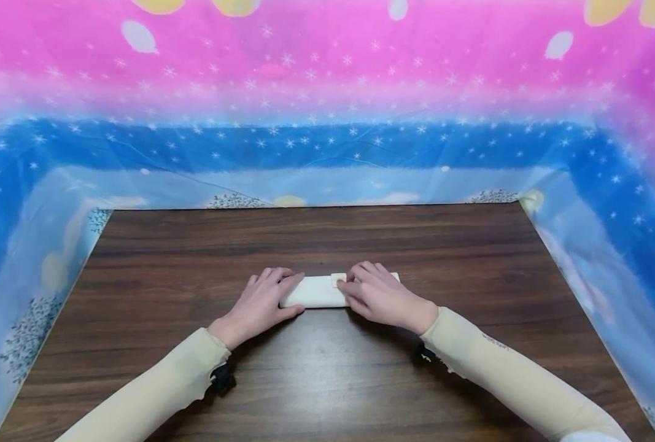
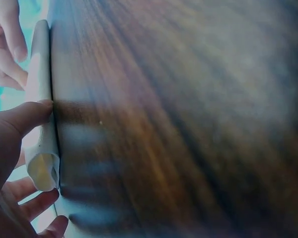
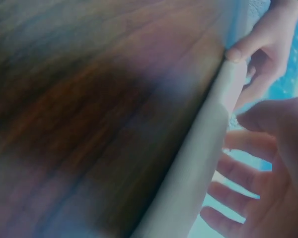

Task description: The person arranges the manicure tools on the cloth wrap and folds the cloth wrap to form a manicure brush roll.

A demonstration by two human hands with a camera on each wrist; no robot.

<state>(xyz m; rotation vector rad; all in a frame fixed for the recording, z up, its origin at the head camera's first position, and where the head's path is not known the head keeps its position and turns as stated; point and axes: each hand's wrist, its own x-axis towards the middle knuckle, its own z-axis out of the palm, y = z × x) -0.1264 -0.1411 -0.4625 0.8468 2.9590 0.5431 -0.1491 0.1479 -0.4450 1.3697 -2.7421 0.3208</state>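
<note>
A long, flat white case [image 1: 318, 291] with a small flap on its upper face lies crosswise on the brown wooden table. My left hand [image 1: 261, 301] grips its left end, thumb along the near edge and fingers round the far side. The left wrist view shows that end of the case [image 2: 42, 144] as a hollow opening. Over the case's right part is my right hand [image 1: 385, 294], its index fingertip at the flap [image 1: 337, 280]. In the right wrist view, the fingers [image 3: 238, 171] are extended and spread beside the case, with the thumb apart from it.
The dark wood-grain table [image 1: 327, 380] spreads around the case. A pink and blue patterned cloth [image 1: 316, 141] hangs behind the table and along both sides. Black straps [image 1: 222, 377] sit under the wrists.
</note>
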